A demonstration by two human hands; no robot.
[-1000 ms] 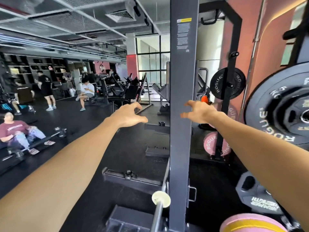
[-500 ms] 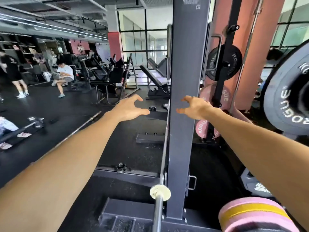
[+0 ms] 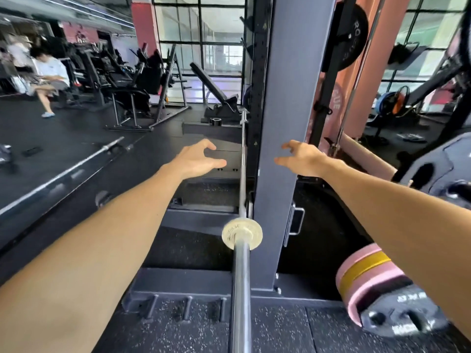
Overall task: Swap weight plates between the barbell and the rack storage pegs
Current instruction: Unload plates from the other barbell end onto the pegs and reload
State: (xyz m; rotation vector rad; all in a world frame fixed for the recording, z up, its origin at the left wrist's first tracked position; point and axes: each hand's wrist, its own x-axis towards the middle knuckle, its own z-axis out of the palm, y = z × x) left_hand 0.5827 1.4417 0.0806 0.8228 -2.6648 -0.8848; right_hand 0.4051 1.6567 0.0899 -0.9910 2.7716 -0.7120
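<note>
1. Chrome barbell (image 3: 240, 276) ran up the centre of the frame from the bottom edge, its sleeve bare, a pale collar (image 3: 242, 236) partway along.
2. The grey rack upright (image 3: 285, 123) stood just right of the bar.
3. The left hand (image 3: 196, 160) hung left of the upright, fingers loosely spread, its grip holding nothing.
4. The right hand (image 3: 302, 159) hung in front of the upright's right edge, fingers likewise spread and empty.
5. A black plate (image 3: 353, 36) sat on a peg at upper right.
6. Pink and yellow plates (image 3: 367, 273) were stacked at lower right, with a dark plate (image 3: 397, 314) in front of them.
</note>
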